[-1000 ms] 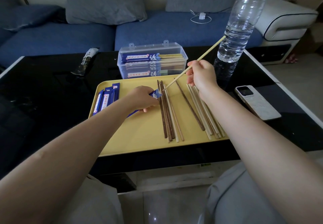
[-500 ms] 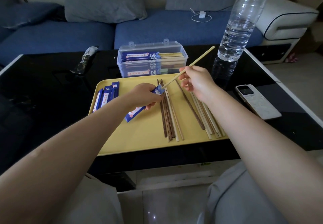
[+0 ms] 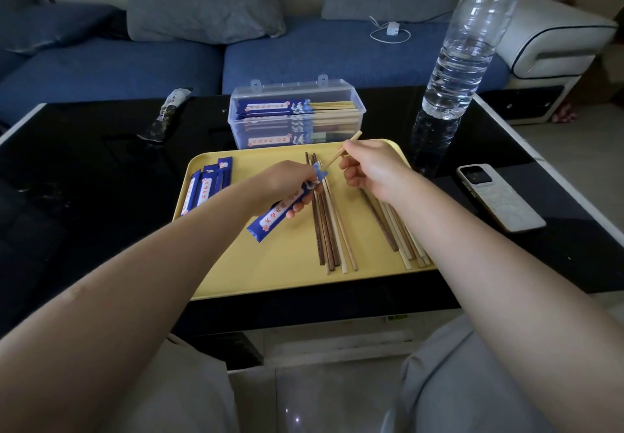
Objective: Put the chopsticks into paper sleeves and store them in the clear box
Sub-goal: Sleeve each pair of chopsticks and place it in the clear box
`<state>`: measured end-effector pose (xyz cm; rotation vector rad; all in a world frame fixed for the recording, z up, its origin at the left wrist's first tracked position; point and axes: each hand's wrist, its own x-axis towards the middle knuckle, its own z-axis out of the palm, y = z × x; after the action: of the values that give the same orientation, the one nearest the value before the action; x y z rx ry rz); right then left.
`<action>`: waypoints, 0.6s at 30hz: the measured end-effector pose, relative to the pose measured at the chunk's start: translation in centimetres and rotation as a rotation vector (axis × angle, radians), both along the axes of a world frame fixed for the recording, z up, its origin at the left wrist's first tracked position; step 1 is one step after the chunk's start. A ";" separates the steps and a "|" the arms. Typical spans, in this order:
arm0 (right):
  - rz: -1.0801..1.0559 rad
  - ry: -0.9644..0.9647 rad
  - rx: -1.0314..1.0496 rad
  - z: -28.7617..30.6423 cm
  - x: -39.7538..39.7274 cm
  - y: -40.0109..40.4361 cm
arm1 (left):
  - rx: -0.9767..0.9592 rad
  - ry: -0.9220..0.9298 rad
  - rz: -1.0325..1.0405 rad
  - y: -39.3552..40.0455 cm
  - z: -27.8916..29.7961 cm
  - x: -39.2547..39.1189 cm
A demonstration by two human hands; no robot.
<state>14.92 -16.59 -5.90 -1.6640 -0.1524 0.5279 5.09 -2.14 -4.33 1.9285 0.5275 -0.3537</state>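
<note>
— Over the tray (image 3: 236, 284), what's crowding the hands?
— Loose chopsticks (image 3: 329, 226) lie between them; spare sleeves (image 3: 206, 186) sit left, box (image 3: 293, 112) just behind, bottle (image 3: 462, 61) and phone (image 3: 499, 196) to the right.
— Hands?
— Left hand (image 3: 287, 184) grips a blue sleeve (image 3: 283, 211); right hand (image 3: 374, 169) pinches a pale chopstick (image 3: 341, 154) entering its mouth.
— Writing?
— Red characters, unreadable.
— Room?
— Bare tray near the front edge.
</note>
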 end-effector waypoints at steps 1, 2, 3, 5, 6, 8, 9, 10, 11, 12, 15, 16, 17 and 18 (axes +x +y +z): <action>0.025 -0.004 -0.016 -0.1 0.0 0.0 | -0.006 0.007 -0.001 0.0 0.0 0.0; 0.050 -0.012 -0.043 -0.1 -0.1 0.0 | -0.002 0.008 0.000 0.0 0.0 0.0; 0.076 -0.022 -0.079 -0.1 -0.1 -0.1 | 0.011 0.002 0.002 0.0 -0.1 0.1; 0.140 -0.085 -0.197 -0.3 -0.2 -0.1 | 0.031 -0.021 0.021 0.0 -0.2 0.2; 0.186 -0.162 -0.305 -0.4 -0.2 -0.1 | 0.034 -0.033 0.045 0.0 -0.4 0.3; 0.313 -0.338 -0.564 -0.5 -0.5 0.0 | 0.031 -0.035 0.120 0.3 -0.8 0.4; 0.381 -0.385 -0.667 -0.5 -0.7 0.1 | 0.023 -0.028 0.161 0.4 -1.0 0.4; 0.445 -0.401 -0.743 -0.4 -1.0 0.3 | 0.018 -0.016 0.198 0.6 -1.2 0.4; 0.497 -0.407 -0.804 -0.3 -1.2 0.4 | 0.027 -0.001 0.227 0.8 -1.3 0.3; 0.529 -0.414 -0.857 -0.2 -1.5 0.6 | 0.054 0.015 0.247 0.9 -1.4 0.3; 0.528 -0.443 -0.960 0.0 -2.0 0.9 | 0.063 0.048 0.290 1.5 -1.6 0.2; 0.521 -0.455 -0.985 0.1 -2.1 1.0 | 0.026 0.056 0.292 1.6 -1.6 0.2; 0.514 -0.465 -1.003 0.1 -2.2 1.0 | -0.023 0.061 0.291 1.7 -1.6 0.3; 0.508 -0.472 -1.014 0.1 -2.3 1.0 | -0.078 0.059 0.289 1.6 -1.5 0.2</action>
<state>12.67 -15.55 -5.81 -2.7575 -0.7661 0.6249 5.33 -0.53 -5.78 1.7413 0.8089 -0.2411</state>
